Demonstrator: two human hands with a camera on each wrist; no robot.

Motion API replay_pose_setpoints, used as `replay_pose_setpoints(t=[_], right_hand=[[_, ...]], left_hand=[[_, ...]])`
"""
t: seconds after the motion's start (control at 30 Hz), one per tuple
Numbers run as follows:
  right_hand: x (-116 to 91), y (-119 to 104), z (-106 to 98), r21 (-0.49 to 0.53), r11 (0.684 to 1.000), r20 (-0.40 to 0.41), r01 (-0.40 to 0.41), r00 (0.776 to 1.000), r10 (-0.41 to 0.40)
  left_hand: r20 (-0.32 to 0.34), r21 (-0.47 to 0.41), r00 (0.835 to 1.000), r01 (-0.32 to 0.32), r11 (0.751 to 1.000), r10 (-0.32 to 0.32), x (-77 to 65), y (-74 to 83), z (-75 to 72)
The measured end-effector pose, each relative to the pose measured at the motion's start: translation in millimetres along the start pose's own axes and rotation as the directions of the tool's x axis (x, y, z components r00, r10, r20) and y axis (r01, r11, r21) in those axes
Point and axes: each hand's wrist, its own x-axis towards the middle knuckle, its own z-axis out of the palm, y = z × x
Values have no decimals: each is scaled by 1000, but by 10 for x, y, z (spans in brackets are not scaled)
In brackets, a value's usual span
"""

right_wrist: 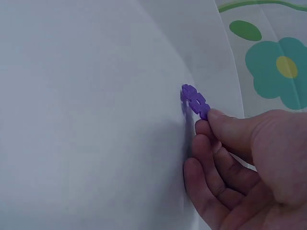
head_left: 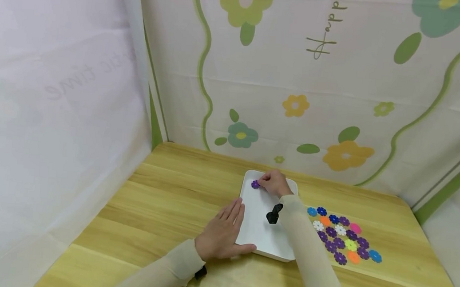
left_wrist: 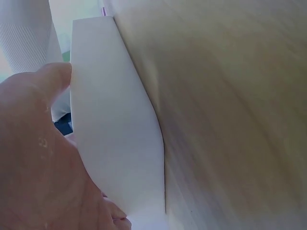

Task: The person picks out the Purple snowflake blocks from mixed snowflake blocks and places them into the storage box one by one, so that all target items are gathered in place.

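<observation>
A white tray [head_left: 262, 223] lies on the wooden table. At its far left corner my right hand [head_left: 276, 183] pinches a purple snowflake disc [right_wrist: 195, 101] between thumb and index finger, seen tilted close to the tray floor in the right wrist view; whether it touches the floor I cannot tell. My left hand [head_left: 223, 233] rests against the near left corner of the tray, its fingers straight along the left side and the thumb along the near side. In the left wrist view the thumb [left_wrist: 55, 79] touches the tray's outer wall [left_wrist: 112, 110].
To the right of the tray lie several snowflake discs, mostly purple [head_left: 339, 242], with white [head_left: 340, 230], orange [head_left: 353, 257], blue [head_left: 375, 256], yellow [head_left: 350, 245] and pink [head_left: 355, 228] ones. A flower-printed curtain [head_left: 258, 87] stands behind the wooden table [head_left: 162, 192].
</observation>
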Motion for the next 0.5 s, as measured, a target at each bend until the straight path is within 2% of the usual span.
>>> replay_pose_setpoints(t=[0.23, 0.5], right_hand=[[4, 12, 40, 32, 998, -26, -57, 998, 58], [-40, -44, -38, -26, 998, 17, -54, 998, 55]], left_hand=[[-6, -2, 1000, -13, 1000, 13, 16, 9, 24], [16, 17, 1000, 9, 1000, -10, 6, 8, 0]])
